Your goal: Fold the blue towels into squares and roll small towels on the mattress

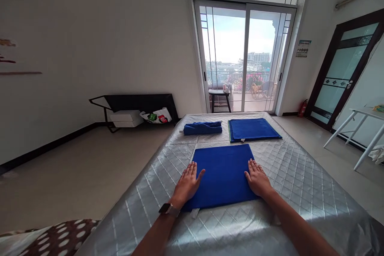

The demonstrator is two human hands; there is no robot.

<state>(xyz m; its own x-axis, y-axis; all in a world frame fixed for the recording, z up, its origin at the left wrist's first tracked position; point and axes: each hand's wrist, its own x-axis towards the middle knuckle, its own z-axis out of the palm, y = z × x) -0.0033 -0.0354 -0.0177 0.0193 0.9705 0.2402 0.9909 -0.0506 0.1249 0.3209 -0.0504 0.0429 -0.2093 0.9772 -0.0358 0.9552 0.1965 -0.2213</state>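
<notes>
Hands (pixel 186 183) (pixel 258 179) palm-down, on 1 cloth (pixel 223 178), apparently folded

A watch (pixel 169 209) sits on the left wrist (pixel 174 206), its face (pixel 165 208) dark, glossy and squarish with rounded corners, its band (pixel 174 210) a pale greyish tone whose material is too small to tell. The right wrist (pixel 269 193) is bare, and so are both forearms, left (pixel 154 234) and right (pixel 300 224), up to the near edge of view.

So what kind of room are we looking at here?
Probably a bedroom, perhaps in a flat: a bed-like surface with a quilted silver cover, sliding glass doors onto a balcony, and a polka-dot fabric at the lower left.
</notes>
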